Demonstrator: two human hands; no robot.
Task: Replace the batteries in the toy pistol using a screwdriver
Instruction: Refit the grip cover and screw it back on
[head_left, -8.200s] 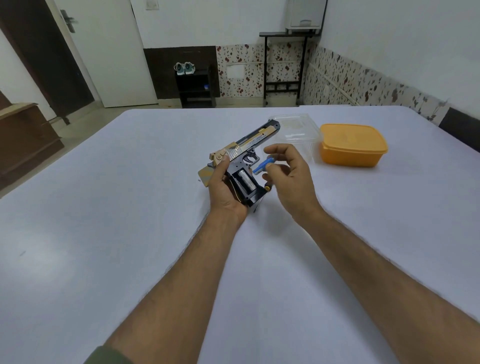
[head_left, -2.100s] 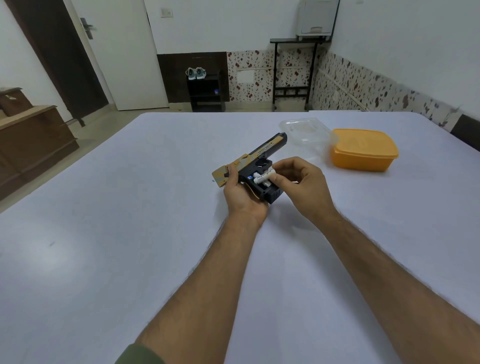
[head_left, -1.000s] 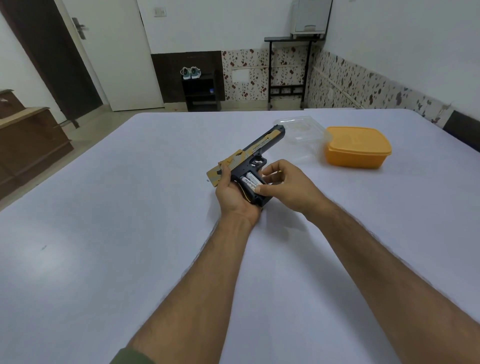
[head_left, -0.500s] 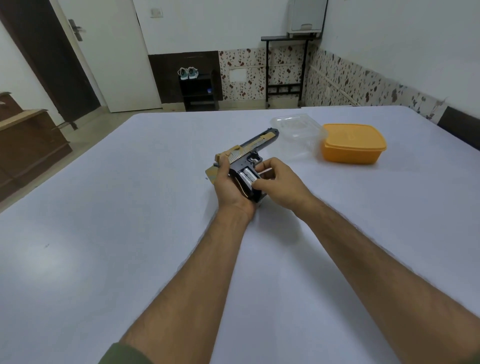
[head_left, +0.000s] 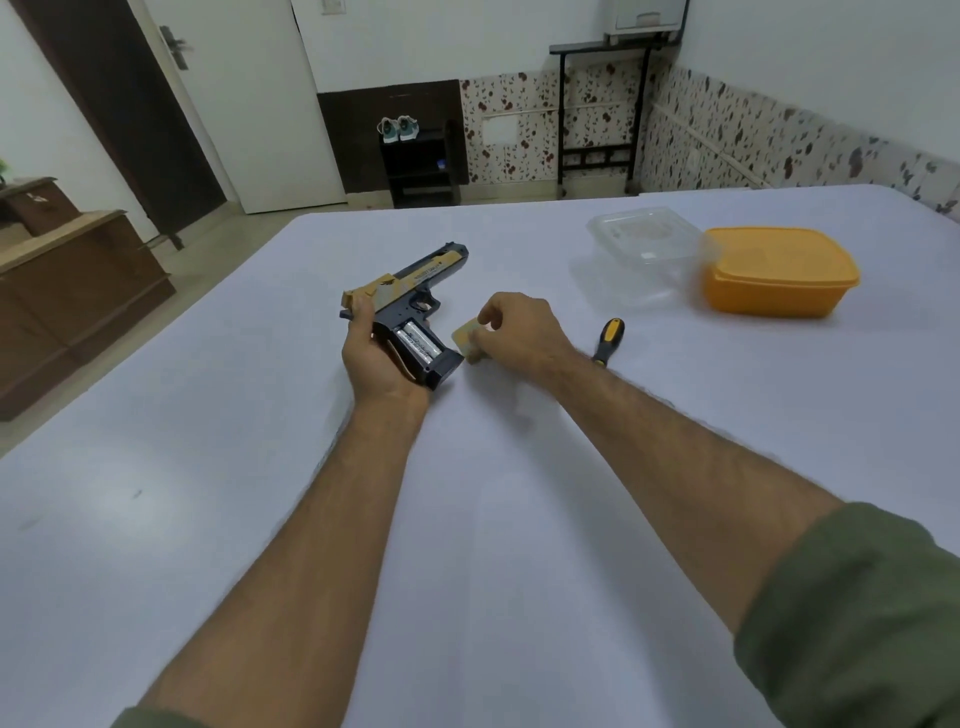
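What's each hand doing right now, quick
Left hand: grips the pistol, batteries exposed.
Right hand: pinches the tan cover.

Toy pistol (head_left: 410, 291): black frame, tan-gold slide, lying on its side at frame centre, barrel toward upper right, grip compartment open. Two silver batteries (head_left: 420, 341) seated side by side inside. Tan cover plate (head_left: 466, 338) just right of grip. Black-yellow screwdriver (head_left: 608, 340) flat on tabletop, further right.
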